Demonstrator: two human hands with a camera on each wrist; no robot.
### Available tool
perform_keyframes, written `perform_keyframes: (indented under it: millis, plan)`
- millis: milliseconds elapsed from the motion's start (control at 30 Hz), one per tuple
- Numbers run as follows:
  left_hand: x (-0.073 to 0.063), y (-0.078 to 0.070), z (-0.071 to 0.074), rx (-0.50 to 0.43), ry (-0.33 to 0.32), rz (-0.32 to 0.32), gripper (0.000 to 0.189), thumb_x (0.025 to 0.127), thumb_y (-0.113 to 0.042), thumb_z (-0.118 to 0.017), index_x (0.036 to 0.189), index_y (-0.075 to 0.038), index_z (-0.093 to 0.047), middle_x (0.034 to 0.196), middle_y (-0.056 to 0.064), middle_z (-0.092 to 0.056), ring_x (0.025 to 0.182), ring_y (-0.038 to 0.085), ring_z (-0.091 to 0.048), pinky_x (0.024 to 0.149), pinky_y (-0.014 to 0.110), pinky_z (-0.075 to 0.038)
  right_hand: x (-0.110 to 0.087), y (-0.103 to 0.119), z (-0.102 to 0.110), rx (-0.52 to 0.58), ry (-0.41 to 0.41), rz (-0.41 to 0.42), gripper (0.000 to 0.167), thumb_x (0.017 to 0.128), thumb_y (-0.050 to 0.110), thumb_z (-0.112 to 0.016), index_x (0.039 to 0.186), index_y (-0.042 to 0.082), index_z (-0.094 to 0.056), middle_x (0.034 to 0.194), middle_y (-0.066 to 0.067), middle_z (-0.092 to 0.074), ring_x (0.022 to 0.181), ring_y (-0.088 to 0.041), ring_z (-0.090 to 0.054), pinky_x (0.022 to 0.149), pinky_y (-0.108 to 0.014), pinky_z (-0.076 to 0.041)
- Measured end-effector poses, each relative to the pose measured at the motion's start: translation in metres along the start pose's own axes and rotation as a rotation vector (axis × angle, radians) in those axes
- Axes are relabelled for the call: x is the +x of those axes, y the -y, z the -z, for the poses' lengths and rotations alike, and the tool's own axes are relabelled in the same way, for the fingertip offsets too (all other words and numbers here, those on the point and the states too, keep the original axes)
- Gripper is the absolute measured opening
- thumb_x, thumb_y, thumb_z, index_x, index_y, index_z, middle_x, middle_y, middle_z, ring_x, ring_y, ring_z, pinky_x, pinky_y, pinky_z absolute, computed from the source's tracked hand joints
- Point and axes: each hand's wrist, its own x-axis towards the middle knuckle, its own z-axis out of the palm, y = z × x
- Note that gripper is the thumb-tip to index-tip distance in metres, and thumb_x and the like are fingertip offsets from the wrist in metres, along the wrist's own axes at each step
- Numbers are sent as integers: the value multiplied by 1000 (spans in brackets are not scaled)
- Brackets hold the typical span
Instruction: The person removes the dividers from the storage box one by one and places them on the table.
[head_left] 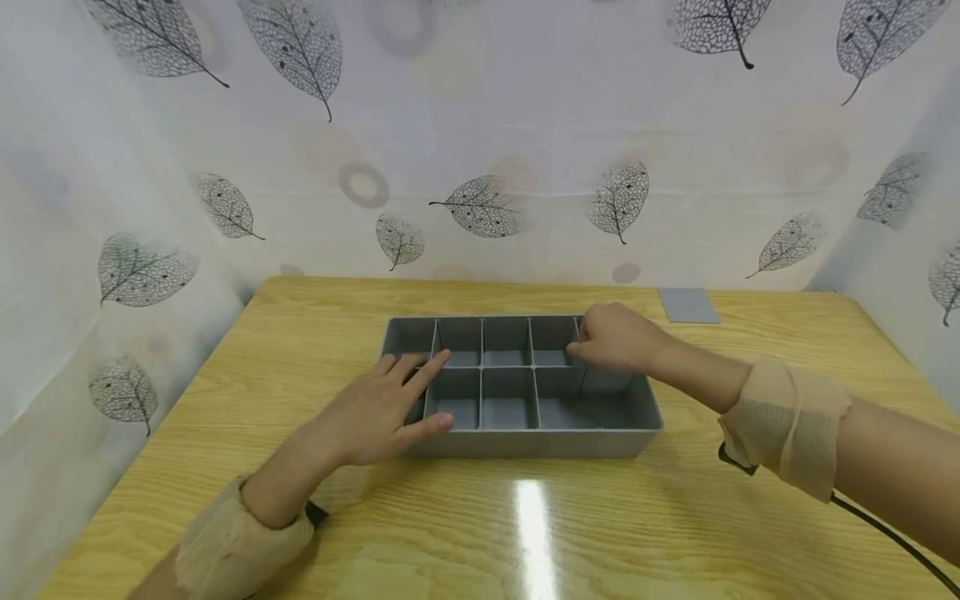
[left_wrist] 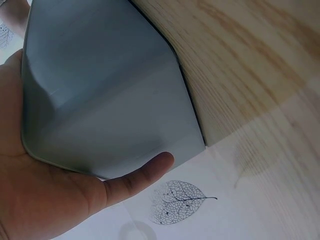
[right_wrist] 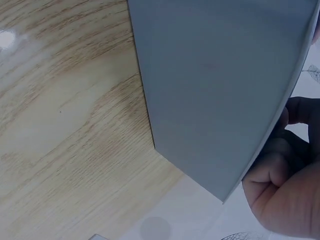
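A grey divided organizer box (head_left: 525, 443) sits on the wooden table, its thin upright dividers (head_left: 507, 367) forming two rows of compartments. Across its left end lies my left hand (head_left: 378, 412), fingers spread over the compartments and thumb by the front rim. The left wrist view shows that palm against the box's end wall (left_wrist: 115, 115). At the back right corner, my right hand (head_left: 618, 337) has its fingers curled at the top of a divider, which it appears to pinch; the hand covers most of it. In the right wrist view, curled fingers (right_wrist: 280, 165) show beyond the box's wall (right_wrist: 215, 100).
A flat grey panel (head_left: 689, 306) lies on the table (head_left: 300, 333) behind the box, to the right. A leaf-patterned curtain (head_left: 525, 142) hangs around the back and sides. A black cable (head_left: 892, 537) runs from the right wrist wrap.
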Motion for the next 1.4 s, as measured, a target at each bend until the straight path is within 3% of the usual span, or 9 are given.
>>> perform_keyframes:
  millis: [133, 367, 667, 1100, 1400]
  plan:
    - [0, 0, 0, 9, 3, 0, 83, 99, -64, -44, 161, -13, -20, 151, 20, -42, 135, 44, -44, 109, 58, -40, 2, -3, 2, 54, 24, 4, 46, 89, 16, -57, 47, 20, -39, 45, 10, -29, 46, -7, -24, 53, -25, -31]
    - [1, -2, 0, 4, 17, -5, 83, 99, -64, -43, 161, -13, -19, 152, 20, -41, 135, 43, -43, 109, 57, -40, -1, -5, 8, 188, 39, -71, 40, 89, 18, -55, 49, 17, -50, 45, 10, -35, 45, -7, -29, 52, -26, -34]
    - [1, 0, -1, 13, -9, -24, 80, 101, -61, -43, 160, -12, -24, 149, 19, -45, 131, 41, -47, 107, 56, -42, -4, -4, 17, 337, 19, -108, 42, 86, 13, -55, 49, 19, -37, 48, 10, -28, 48, -9, -18, 49, -25, -23]
    - [1, 0, -1, 11, -9, -23, 80, 100, -62, -43, 160, -12, -23, 149, 19, -45, 132, 41, -46, 107, 57, -42, -12, 7, 49, 352, -51, -125, 36, 86, 15, -56, 51, 16, -47, 48, 10, -29, 47, -11, -22, 46, -27, -26]
    - [2, 0, -1, 14, -12, -19, 80, 101, -61, -43, 160, -12, -23, 149, 19, -45, 131, 42, -46, 107, 57, -42, -20, 2, 79, 368, -160, -159, 30, 87, 16, -56, 57, 13, -58, 48, 8, -28, 47, -12, -25, 46, -32, -30]
